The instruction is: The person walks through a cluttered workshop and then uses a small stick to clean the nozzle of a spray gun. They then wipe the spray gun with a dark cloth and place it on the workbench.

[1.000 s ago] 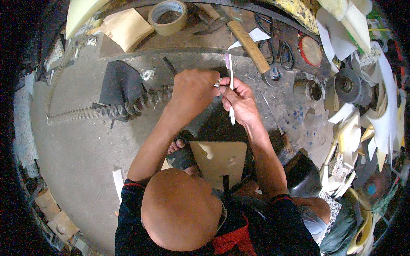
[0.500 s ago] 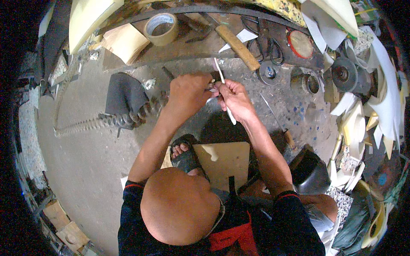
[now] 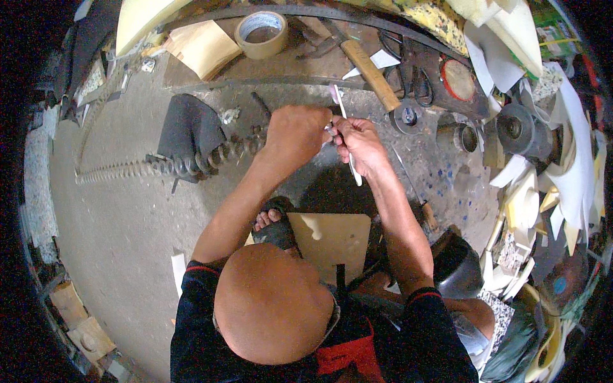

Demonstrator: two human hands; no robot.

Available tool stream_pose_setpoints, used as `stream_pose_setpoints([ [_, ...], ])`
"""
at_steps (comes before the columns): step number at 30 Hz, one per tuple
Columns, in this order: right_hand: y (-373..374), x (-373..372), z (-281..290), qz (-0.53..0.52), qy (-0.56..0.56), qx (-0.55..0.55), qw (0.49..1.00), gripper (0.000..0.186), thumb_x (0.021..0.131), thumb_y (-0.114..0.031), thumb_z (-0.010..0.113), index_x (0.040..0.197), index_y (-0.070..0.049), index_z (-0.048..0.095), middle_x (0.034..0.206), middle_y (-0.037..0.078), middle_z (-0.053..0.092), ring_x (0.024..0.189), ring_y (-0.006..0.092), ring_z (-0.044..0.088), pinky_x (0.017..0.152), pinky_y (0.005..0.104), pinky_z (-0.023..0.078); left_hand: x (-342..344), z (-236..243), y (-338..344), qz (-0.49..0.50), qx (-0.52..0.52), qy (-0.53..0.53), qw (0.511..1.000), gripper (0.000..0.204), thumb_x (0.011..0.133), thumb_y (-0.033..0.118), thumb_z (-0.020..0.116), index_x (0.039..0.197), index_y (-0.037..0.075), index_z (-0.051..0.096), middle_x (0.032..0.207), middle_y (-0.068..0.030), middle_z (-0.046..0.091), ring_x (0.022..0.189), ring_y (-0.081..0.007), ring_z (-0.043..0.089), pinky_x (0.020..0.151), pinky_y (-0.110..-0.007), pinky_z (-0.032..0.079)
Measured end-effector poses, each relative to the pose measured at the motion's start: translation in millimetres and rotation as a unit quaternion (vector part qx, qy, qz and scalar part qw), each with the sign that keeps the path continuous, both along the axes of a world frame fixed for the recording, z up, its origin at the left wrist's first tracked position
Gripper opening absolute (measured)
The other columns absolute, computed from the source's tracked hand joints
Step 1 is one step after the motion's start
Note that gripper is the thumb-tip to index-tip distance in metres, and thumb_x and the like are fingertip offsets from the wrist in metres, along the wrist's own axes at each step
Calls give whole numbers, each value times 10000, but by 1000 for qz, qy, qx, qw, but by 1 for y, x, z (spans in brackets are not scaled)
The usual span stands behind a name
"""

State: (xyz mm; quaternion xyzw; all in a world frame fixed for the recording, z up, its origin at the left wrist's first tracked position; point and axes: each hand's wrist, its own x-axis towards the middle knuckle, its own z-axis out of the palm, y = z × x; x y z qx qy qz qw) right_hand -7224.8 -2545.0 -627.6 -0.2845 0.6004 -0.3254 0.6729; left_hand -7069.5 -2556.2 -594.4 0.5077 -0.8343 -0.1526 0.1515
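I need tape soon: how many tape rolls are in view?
1. The tape roll lies flat on the bench at the top, left of the wooden-handled hammer. Clutter at right may hide others.

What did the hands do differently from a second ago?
The right hand drew in against the left hand, tilting the white stick it holds so its top leans left. Nothing was picked up or let go. The coiled spring, tape roll and wooden-handled hammer stayed put.
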Motion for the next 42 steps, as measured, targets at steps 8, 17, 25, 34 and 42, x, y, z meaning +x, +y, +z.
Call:
stream_pose_setpoints([
  [8, 11, -20, 64, 123, 376, -271, 878, 243, 854, -190, 563, 980, 13, 608, 840, 290, 616, 863, 470, 595, 760, 511, 469, 15, 16, -6, -18, 56, 52, 997, 350, 699, 228, 733, 1010, 89, 651, 1015, -148, 639, 937, -332, 621, 773, -447, 504],
  [17, -87, -57, 83, 136, 571, -365, 723, 360, 795, -60, 557, 1147, 19, 566, 905, 296, 615, 882, 429, 608, 764, 492, 477, 32, 15, -2, 81, 69, 127, 986, 323, 777, 297, 693, 1006, 73, 659, 957, -160, 642, 855, -357, 629, 743, -434, 494],
  [25, -30, -63, 84, 3, 520, -472, 711, 299, 799, -98, 646, 1073, 14, 602, 971, 195, 617, 903, 356, 608, 808, 393, 486, 49, 6, 0, 197, 39, 92, 975, 353, 902, 373, 540, 928, 40, 653, 823, -210, 641, 753, -388, 629, 671, -462, 488],
  [34, 25, 5, 38, 258, 490, -381, 740, 496, 791, -177, 664, 1228, -25, 485, 1175, 211, 525, 988, 403, 579, 811, 457, 500, 37, -4, 6, 218, 3, 155, 964, 384, 932, 400, 468, 963, 67, 659, 835, -198, 655, 734, -405, 629, 650, -487, 497],
  [42, 10, 24, 47, 276, 534, -389, 698, 615, 754, -183, 718, 1282, -25, 446, 1247, 234, 496, 1109, 398, 528, 872, 441, 490, 49, -3, 9, 229, 48, 338, 911, 279, 883, 263, 600, 963, 2, 659, 874, -188, 662, 772, -305, 651, 684, -370, 509],
])
